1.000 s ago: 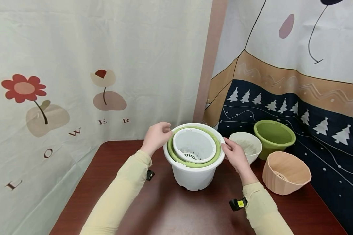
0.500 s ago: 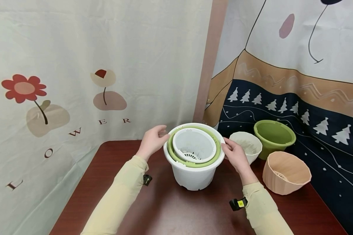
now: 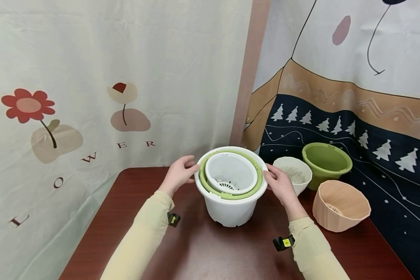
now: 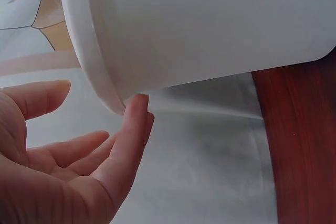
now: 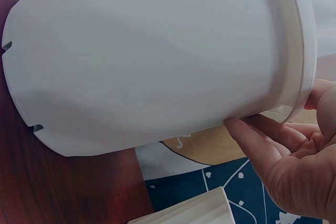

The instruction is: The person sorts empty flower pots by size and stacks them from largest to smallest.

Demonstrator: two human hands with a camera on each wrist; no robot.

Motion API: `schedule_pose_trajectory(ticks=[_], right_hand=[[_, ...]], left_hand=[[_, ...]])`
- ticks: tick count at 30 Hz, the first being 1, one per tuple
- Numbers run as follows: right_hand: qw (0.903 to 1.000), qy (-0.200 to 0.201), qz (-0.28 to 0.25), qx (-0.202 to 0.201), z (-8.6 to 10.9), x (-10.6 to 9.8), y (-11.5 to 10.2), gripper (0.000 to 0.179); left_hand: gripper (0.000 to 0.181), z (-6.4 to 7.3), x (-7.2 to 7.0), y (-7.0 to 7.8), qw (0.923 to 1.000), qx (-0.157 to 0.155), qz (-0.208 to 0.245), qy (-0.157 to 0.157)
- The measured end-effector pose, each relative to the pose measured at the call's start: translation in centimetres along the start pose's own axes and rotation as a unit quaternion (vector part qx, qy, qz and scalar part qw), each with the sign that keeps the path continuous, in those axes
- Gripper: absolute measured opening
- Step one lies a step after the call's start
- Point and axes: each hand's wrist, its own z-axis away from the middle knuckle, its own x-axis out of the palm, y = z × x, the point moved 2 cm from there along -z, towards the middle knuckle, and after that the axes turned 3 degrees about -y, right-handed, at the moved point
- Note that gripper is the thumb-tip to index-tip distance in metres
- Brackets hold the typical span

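Note:
On the table stands a large white flowerpot (image 3: 231,212), upright, with a green flowerpot (image 3: 258,182) nested in it. Inside the green one sits a smaller white flowerpot (image 3: 231,166) with a slotted bottom. My right hand (image 3: 281,186) holds the large pot's rim at the right, thumb on top and fingers beneath; the right wrist view shows those fingers (image 5: 257,148) against the wall under the lip. At the left, my left hand (image 3: 176,175) is beside the rim. Its fingertip (image 4: 139,100) is right at the lip's underside, while the thumb stands apart from the pot.
Right of the nested pots are a faceted white pot (image 3: 295,171), a green pot (image 3: 327,159) and a peach ribbed pot (image 3: 341,206). The dark red table (image 3: 210,252) reaches back to a printed curtain (image 3: 182,77), with a navy printed cloth (image 3: 388,186) at the right.
My left hand has shifted left and down, from over the rim to beside it, its fingers spreading. The right hand and the nested pots have stayed in place.

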Motion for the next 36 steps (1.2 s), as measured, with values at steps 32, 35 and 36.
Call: schedule_pose_trajectory(ticks=[32, 35, 36], right_hand=[[0.9999, -0.011, 0.003, -0.002, 0.4, -0.3, 0.1, 0.052], [0.9998, -0.015, 0.012, 0.000, 0.6, -0.5, 0.0, 0.057], [0.9998, -0.015, 0.014, 0.000, 0.6, -0.5, 0.1, 0.058]], left_hand=[[0.052, 0.1, 1.0, -1.3, 0.9911, -0.033, 0.124, -0.035], [0.051, 0.1, 1.0, -1.4, 0.9905, -0.032, 0.130, -0.032], [0.051, 0.0, 1.0, -1.4, 0.9903, -0.030, 0.132, -0.033]])
